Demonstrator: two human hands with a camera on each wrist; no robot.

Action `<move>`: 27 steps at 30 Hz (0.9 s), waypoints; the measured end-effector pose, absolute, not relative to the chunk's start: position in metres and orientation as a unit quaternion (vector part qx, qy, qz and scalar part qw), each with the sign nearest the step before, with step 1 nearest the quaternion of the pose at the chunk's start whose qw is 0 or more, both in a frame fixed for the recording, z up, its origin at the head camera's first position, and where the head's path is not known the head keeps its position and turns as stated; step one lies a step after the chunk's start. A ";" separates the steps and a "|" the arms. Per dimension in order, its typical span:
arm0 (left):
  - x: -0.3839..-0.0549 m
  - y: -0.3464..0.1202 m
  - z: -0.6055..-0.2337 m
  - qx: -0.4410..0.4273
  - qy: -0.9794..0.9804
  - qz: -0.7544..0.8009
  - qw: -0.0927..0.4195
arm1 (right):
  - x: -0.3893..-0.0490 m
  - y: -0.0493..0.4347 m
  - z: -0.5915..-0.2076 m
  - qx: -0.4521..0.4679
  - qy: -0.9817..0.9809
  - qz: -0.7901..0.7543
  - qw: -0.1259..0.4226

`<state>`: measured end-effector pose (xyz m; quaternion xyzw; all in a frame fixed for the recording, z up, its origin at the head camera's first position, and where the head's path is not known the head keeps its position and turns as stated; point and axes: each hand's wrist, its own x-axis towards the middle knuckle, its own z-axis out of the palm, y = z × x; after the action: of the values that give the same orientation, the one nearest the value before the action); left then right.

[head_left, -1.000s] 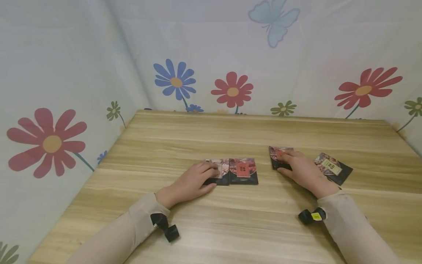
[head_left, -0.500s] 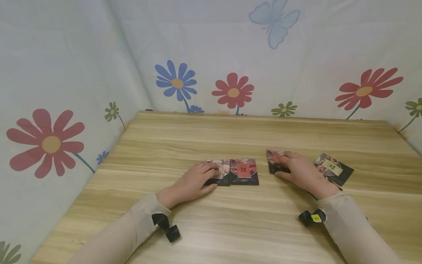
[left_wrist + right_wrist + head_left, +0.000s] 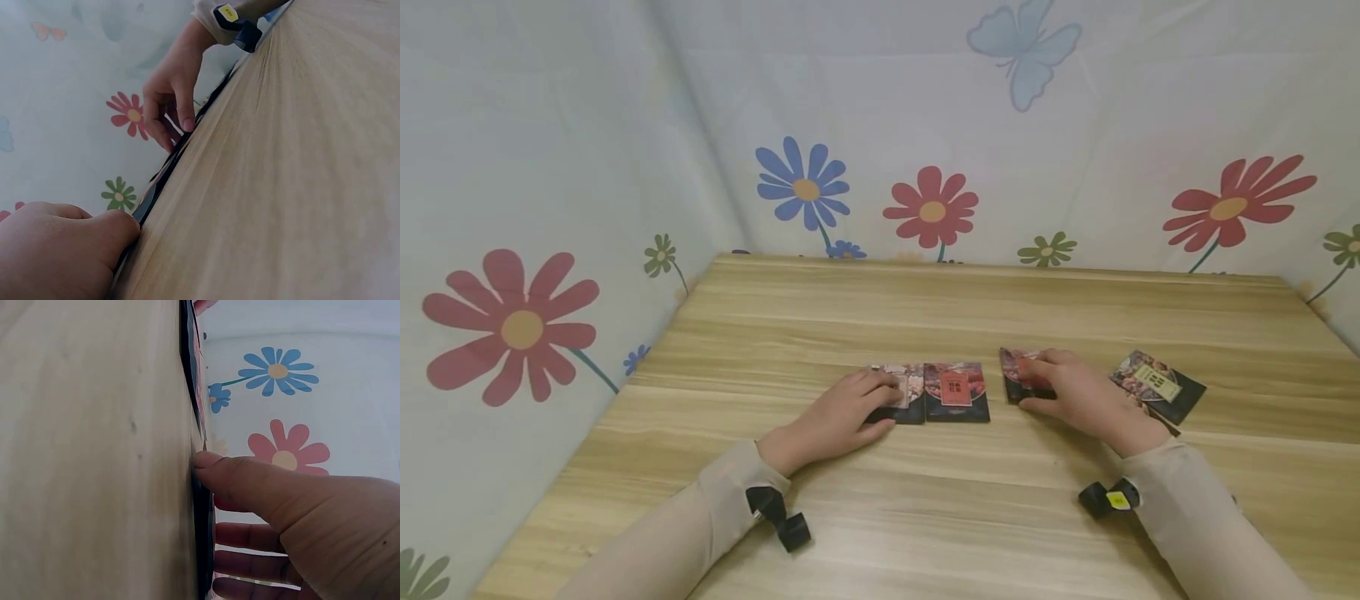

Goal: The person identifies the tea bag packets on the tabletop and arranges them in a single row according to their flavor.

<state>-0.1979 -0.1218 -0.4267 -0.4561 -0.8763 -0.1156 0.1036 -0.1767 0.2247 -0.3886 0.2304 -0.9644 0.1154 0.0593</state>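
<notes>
In the head view, my left hand (image 3: 838, 408) rests on a flat food packet (image 3: 913, 410) with a pale label, fingers over its top and thumb at its near edge. Touching that packet's right side lies a second packet (image 3: 957, 392), with a red label. Across a small gap, my right hand (image 3: 1093, 400) holds another red packet (image 3: 1012, 375), thumb at its near edge and curved fingers on top, hiding much of it. The right wrist view shows the thumb (image 3: 234, 478) against this packet's dark edge (image 3: 203, 531). Both held packets lie flat on the table.
To the right of my right hand lies a tilted packet (image 3: 1161, 386) with a yellow label. A dark corner (image 3: 1172, 429) shows beside my right wrist. The wooden table (image 3: 925, 508) meets a flowered cloth (image 3: 850, 100) at its back and left.
My right hand has slid its red packet left and slightly nearer, narrowing the gap to the pair. My left hand and the packets beside it have stayed put.
</notes>
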 end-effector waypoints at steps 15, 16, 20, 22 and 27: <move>-0.200 -0.122 -0.425 -0.451 -0.881 -0.113 0.092 | -0.175 0.217 -0.384 0.253 -0.960 0.105 0.063; -0.200 -0.123 -0.425 -0.451 -0.881 -0.113 0.091 | -0.175 0.217 -0.383 0.254 -0.960 0.105 0.062; -0.200 -0.123 -0.424 -0.451 -0.881 -0.112 0.092 | -0.174 0.215 -0.381 0.252 -0.961 0.103 0.051; -0.200 -0.123 -0.424 -0.451 -0.881 -0.111 0.093 | -0.174 0.214 -0.380 0.252 -0.961 0.100 0.049; -0.200 -0.123 -0.422 -0.452 -0.880 -0.108 0.093 | -0.174 0.212 -0.380 0.262 -0.959 0.094 0.051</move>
<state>-0.2002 -0.1229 -0.4216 -0.4522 -0.8805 -0.1078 0.0933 -0.1738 0.2125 -0.3796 0.2617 -0.9592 0.0941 0.0512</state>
